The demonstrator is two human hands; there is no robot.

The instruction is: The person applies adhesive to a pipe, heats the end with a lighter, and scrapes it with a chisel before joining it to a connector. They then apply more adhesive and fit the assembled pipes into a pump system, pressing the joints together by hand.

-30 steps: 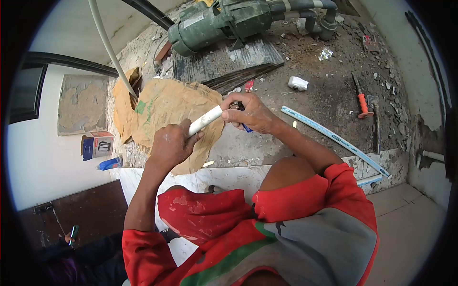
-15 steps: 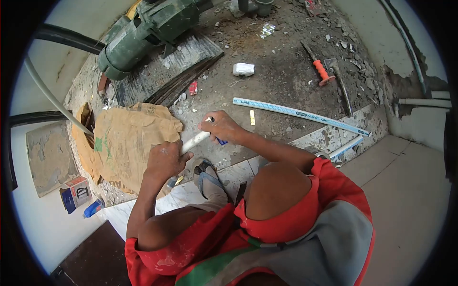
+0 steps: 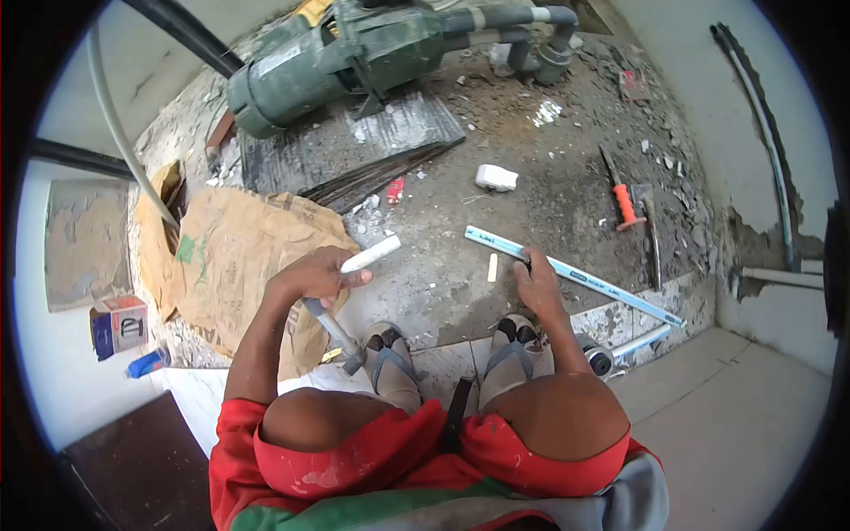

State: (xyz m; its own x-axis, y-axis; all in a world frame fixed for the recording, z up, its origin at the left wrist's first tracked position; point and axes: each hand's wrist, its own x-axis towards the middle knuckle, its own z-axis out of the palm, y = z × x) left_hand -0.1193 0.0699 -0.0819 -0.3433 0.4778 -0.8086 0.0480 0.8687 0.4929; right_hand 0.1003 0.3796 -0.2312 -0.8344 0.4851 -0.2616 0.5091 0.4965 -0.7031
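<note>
My left hand (image 3: 320,274) is closed around a short white plastic pipe (image 3: 372,254), whose free end points up and to the right. Just below that hand, a hammer (image 3: 335,332) lies near the edge of a brown paper sack. My right hand (image 3: 537,285) has its fingers curled at a long light-blue pipe (image 3: 589,283) with printed lettering, which lies across the dusty floor. A small dark bit shows by its fingertips; I cannot make out what it is. Beside this hand is a thin yellowish strip (image 3: 492,267).
A green motor pump (image 3: 292,84) with grey piping stands at the back left. The flattened paper sack (image 3: 257,257) covers the left floor. An orange-handled chisel (image 3: 627,208), a metal bar (image 3: 652,239), a white block-like object (image 3: 496,178) and a tape-like round tool (image 3: 597,357) lie around.
My hands have moved apart. The right hand has left the short white pipe and is now at the long blue pipe; the left still holds the short one. The camera view has shifted.
</note>
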